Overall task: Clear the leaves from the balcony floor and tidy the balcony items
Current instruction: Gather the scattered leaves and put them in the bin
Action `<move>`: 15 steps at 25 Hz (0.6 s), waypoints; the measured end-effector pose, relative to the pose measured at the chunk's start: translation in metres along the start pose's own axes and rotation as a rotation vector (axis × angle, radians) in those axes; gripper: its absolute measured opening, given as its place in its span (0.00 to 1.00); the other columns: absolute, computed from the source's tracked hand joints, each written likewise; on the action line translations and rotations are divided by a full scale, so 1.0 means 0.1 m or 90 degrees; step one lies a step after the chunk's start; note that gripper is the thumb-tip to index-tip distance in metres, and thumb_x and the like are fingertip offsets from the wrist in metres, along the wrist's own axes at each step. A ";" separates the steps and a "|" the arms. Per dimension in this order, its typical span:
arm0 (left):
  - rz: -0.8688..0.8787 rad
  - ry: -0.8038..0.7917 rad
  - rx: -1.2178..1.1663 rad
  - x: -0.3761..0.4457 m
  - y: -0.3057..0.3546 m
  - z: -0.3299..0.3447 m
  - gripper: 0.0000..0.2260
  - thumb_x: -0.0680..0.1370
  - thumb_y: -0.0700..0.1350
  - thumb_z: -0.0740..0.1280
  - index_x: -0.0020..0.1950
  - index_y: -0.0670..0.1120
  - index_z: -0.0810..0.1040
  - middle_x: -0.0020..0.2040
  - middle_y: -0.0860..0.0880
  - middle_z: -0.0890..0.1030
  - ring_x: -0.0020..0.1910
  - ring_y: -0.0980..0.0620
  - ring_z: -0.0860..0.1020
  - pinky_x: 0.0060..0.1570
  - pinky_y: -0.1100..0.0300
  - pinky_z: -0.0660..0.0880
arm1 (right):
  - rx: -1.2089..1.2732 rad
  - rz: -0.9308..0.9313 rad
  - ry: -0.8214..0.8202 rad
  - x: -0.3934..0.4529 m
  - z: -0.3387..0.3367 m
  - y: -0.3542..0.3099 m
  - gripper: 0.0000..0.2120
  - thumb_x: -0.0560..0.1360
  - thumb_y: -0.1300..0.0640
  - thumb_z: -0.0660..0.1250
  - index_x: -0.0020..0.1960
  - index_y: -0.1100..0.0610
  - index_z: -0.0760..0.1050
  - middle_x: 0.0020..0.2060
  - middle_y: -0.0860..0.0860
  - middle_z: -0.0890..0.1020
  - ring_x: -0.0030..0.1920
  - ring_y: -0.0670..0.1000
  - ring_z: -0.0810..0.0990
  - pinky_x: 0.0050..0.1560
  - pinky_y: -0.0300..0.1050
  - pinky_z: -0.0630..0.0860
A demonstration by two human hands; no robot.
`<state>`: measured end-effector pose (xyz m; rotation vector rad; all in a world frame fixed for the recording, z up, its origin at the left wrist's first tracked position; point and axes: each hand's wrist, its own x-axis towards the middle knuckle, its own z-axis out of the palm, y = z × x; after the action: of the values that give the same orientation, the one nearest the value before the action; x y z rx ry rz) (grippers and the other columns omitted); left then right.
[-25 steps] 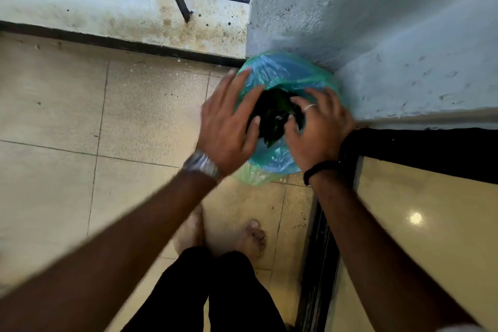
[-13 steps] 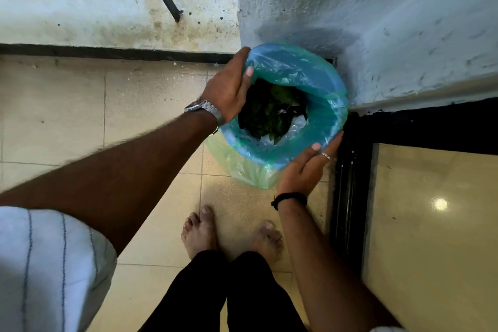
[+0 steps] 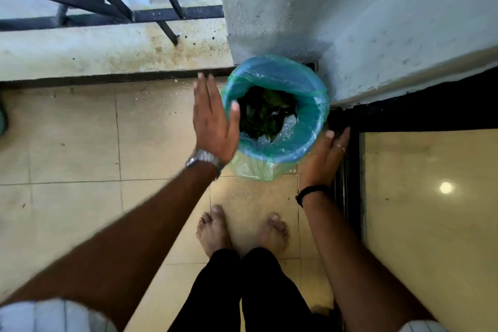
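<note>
1. Head view: round blue bin lined with a translucent green plastic bag (image 3: pixel 275 127) stands upright on the beige tiled balcony floor (image 3: pixel 80 143), its mouth facing up at the camera and its long axis vertical. It is tucked into the corner against the grey rough-plastered wall (image 3: pixel 350 21).
2. Dark green leaves (image 3: pixel 262 113) and a bit of crumpled clear plastic lie inside the bin.
3. Left hand (image 3: pixel 213 121) is at the bin's left rim, fingers straight and together, thumb over the rim edge; it grips nothing. Silver wristwatch (image 3: pixel 204 159) on that wrist, dial unreadable.
4. Right hand (image 3: pixel 323 159) is at the bin's lower right side, fingers straight; whether it touches cannot be told. It wears a ring and a black wristband.
5. Black metal railing (image 3: pixel 94 3) stands up-left of the bin, beyond a stained ledge.
6. Bare feet (image 3: pixel 242 232) stand below the bin.
7. No readable writing or labels anywhere.
</note>
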<state>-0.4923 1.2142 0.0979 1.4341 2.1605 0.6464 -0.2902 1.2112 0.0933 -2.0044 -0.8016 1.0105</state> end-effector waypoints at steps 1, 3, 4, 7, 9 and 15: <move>0.021 -0.010 0.013 -0.26 0.01 -0.01 0.29 0.84 0.51 0.54 0.80 0.37 0.52 0.81 0.38 0.50 0.80 0.42 0.48 0.78 0.48 0.48 | -0.065 -0.054 -0.038 -0.04 -0.02 -0.01 0.34 0.80 0.40 0.57 0.81 0.49 0.49 0.80 0.54 0.55 0.78 0.53 0.58 0.75 0.54 0.63; 0.018 -0.046 -0.034 -0.79 0.09 0.02 0.30 0.83 0.48 0.56 0.80 0.36 0.49 0.81 0.38 0.48 0.81 0.44 0.46 0.79 0.49 0.49 | -0.207 -0.156 -0.102 -0.18 -0.03 0.02 0.36 0.80 0.48 0.62 0.81 0.53 0.48 0.80 0.55 0.49 0.80 0.54 0.52 0.78 0.46 0.54; -0.016 -0.071 -0.085 -1.01 0.15 0.05 0.31 0.83 0.47 0.56 0.80 0.36 0.47 0.81 0.39 0.45 0.81 0.46 0.44 0.79 0.52 0.48 | -0.251 -0.180 -0.143 -0.24 -0.03 0.04 0.37 0.80 0.53 0.63 0.81 0.57 0.46 0.80 0.57 0.47 0.80 0.54 0.50 0.76 0.36 0.49; -0.293 -0.144 -0.240 -1.30 0.34 0.27 0.30 0.85 0.47 0.54 0.81 0.39 0.43 0.81 0.44 0.45 0.80 0.52 0.46 0.76 0.63 0.48 | -0.297 -0.069 -0.208 -0.30 0.02 0.01 0.35 0.81 0.59 0.61 0.81 0.61 0.45 0.80 0.57 0.44 0.80 0.54 0.48 0.72 0.25 0.45; -0.558 -0.143 -0.367 -1.23 0.40 0.47 0.25 0.85 0.48 0.57 0.80 0.45 0.56 0.76 0.45 0.66 0.75 0.46 0.66 0.72 0.59 0.62 | -0.337 -0.155 -0.091 -0.24 0.04 -0.09 0.32 0.81 0.58 0.61 0.80 0.59 0.51 0.80 0.58 0.52 0.79 0.55 0.54 0.77 0.43 0.54; -0.658 -0.086 -0.505 -1.03 0.42 0.66 0.11 0.83 0.46 0.62 0.43 0.45 0.77 0.38 0.50 0.83 0.40 0.49 0.82 0.41 0.54 0.78 | -0.361 -0.379 -0.208 0.83 0.50 -0.82 0.23 0.82 0.58 0.62 0.76 0.58 0.66 0.74 0.57 0.68 0.72 0.54 0.69 0.71 0.36 0.62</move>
<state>-0.3860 1.1416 0.0844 -0.0835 1.8382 0.7889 -0.3077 1.3358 0.1086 -1.8476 -1.9003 0.8083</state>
